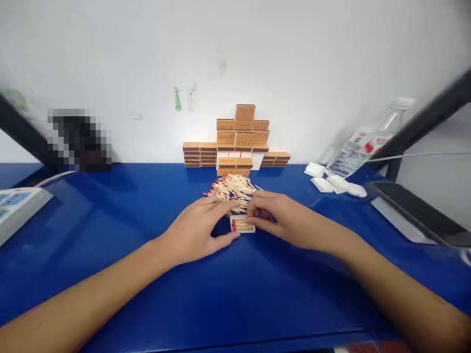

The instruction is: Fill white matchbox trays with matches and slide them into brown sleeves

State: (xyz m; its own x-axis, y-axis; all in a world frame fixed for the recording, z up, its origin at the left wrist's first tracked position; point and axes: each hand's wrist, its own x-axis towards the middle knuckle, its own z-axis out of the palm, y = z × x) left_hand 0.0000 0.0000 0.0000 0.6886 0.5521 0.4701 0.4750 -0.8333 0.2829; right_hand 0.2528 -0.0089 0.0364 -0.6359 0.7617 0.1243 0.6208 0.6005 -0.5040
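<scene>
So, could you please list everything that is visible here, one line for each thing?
table: one, blue, fills the lower view
wall: one, white, behind the table
matchbox tray: one, white, holds red-tipped matches, centre of the table
loose matches: a pile, pale with red tips, just behind the tray
matchboxes: many, tan, stacked against the wall
white pieces: several, right of the stack
bottle: one, clear plastic, leaning at the right
dark flat device: one, far right
grey device: one, far left
left hand: thumb and forefinger around the tray's left end
right hand: fingers curled at the tray's right side
</scene>
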